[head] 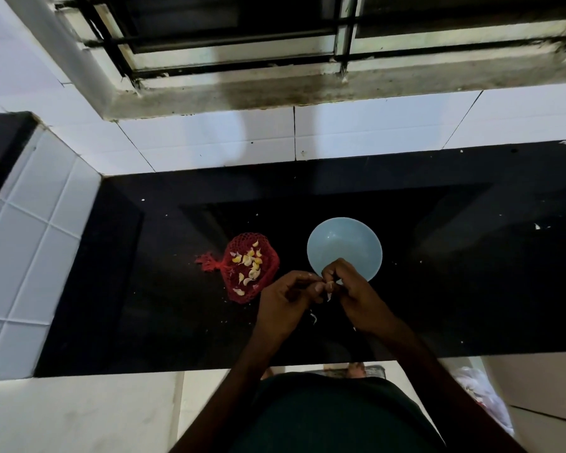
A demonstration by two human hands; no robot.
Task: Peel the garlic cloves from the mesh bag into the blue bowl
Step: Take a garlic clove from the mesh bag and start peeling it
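1. Left hand [286,302] and right hand [356,299]: fingers pinch one garlic clove [330,287] at the blue bowl's [343,243] near rim (likely for a short drop).
2. The mesh bag [250,268] lies on the bench [438,273], just beside the bowl, within reach.

Pretty dim overall. The black counter [144,322] eats most of the light; the white tiles [209,138] at 12 and 9 o'clock are brightest, with two soft grey shadows at 12. Left hand [283,308] and right hand [360,305] look dark and soft, the garlic clove [330,287] between them a pale blur. Edges bend hard, proper fisheye stuff.
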